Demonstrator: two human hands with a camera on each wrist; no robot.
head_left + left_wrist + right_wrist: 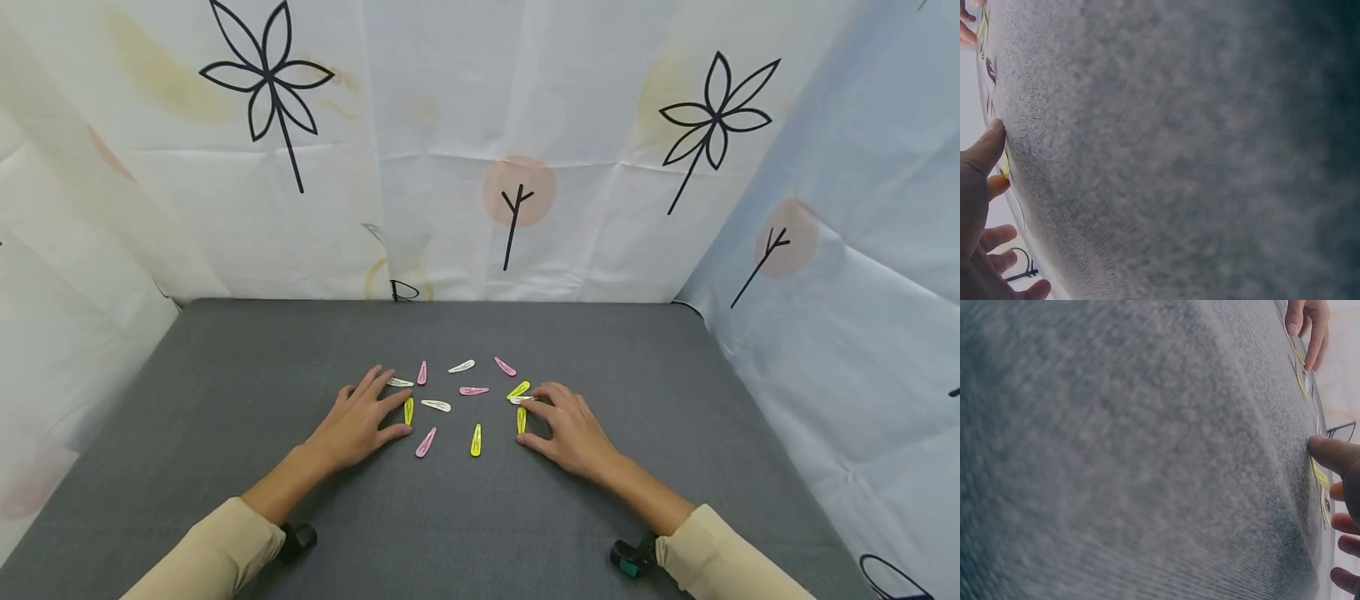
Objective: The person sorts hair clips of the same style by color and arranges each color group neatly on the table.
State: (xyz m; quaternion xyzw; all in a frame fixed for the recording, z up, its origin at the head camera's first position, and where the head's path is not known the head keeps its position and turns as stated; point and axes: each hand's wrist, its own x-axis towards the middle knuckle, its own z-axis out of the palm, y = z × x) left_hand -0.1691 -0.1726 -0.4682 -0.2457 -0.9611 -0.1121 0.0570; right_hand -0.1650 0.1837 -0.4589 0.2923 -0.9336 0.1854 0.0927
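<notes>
Snap hair clips in pink, white and yellow lie spread on the grey table. My left hand rests at the left of the group, its thumb and index fingertips at the two ends of a yellow hair clip. Close by its other fingers is a white hair clip. On the right side my right hand has its thumb and index finger likewise at both ends of another yellow hair clip. A white hair clip is partly under that index finger, touching a tilted yellow hair clip.
Between the hands lie a white hair clip, a pink hair clip, a yellow hair clip and a pink hair clip. Farther back are more pink and white clips. A printed white cloth walls the table's back and sides.
</notes>
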